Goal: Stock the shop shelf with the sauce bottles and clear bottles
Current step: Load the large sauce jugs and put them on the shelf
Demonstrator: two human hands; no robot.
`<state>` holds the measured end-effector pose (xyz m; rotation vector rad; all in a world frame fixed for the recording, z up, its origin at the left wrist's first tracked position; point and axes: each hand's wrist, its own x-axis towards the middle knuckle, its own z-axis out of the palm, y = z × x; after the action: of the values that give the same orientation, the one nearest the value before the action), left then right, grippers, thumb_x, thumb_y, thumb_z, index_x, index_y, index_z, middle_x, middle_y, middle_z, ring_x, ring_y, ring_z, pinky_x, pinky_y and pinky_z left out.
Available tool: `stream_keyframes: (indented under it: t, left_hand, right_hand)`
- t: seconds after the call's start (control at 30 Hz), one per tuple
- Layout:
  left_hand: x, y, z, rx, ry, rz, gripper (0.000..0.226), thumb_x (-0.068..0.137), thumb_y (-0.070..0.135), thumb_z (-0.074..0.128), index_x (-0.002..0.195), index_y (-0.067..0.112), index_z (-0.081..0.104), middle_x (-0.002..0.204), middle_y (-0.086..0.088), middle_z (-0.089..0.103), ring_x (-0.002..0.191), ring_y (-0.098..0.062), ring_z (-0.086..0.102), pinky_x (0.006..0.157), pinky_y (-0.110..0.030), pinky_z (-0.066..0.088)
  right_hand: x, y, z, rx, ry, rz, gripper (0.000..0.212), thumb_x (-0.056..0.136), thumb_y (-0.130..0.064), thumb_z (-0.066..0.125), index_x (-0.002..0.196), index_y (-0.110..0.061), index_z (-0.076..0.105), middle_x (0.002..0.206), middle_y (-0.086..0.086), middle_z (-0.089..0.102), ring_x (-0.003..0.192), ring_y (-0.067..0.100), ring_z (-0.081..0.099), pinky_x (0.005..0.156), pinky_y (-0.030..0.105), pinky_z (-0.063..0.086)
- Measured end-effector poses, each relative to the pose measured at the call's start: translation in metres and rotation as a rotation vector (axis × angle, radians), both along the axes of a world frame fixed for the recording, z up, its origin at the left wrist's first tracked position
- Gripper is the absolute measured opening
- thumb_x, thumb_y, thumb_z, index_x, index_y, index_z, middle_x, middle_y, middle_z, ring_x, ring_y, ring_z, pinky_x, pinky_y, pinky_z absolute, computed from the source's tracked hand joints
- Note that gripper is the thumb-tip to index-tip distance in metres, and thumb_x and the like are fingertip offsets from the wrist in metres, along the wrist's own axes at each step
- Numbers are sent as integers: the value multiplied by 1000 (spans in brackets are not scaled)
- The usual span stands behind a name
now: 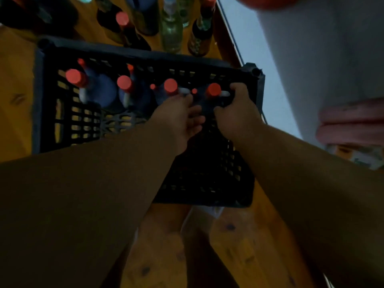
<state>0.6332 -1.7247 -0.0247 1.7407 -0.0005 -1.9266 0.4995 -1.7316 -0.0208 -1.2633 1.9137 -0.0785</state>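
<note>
Two bare forearms are reaching forward from the bottom of the dim, blurred view, over a wooden surface [158,256] and into a black slatted crate [47,96] that is sitting on the orange-brown shelf board [14,113]. The left hand [178,119] is lying inside the crate with its fingers loosely curled, fingertips touching the third red-capped sauce bottle [170,86]; whether it is actually gripping that bottle cannot be told in the poor light. The right hand [236,113] is curling its fingers round the rightmost sauce bottle [214,90], near the crate's right wall. Two more dark sauce bottles, one [75,76] at the left and a second [124,83] beside it, are standing upright in a row along the crate's far side. Beyond the crate's far rim, bottles are already standing on the shelf: a clear bottle [171,30], a dark labelled bottle [199,36] just to its right, and another red-capped bottle [122,19] to the left. At far right, pink folded packages [351,121] are lying against a pale wall [311,48].
</note>
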Motion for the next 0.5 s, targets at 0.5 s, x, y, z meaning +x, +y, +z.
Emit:
stream_keyframes:
  t: [0.5]
  left_hand:
    - [12, 32, -31, 9, -433, -133, 17, 98, 36, 53, 109, 23, 57, 98, -3, 62, 86, -24, 61, 85, -38, 52]
  right_hand:
    - [6, 23, -45, 54, 98, 62, 39, 102, -34, 49, 121, -2, 57, 126, 17, 54, 100, 28, 54, 72, 22, 29]
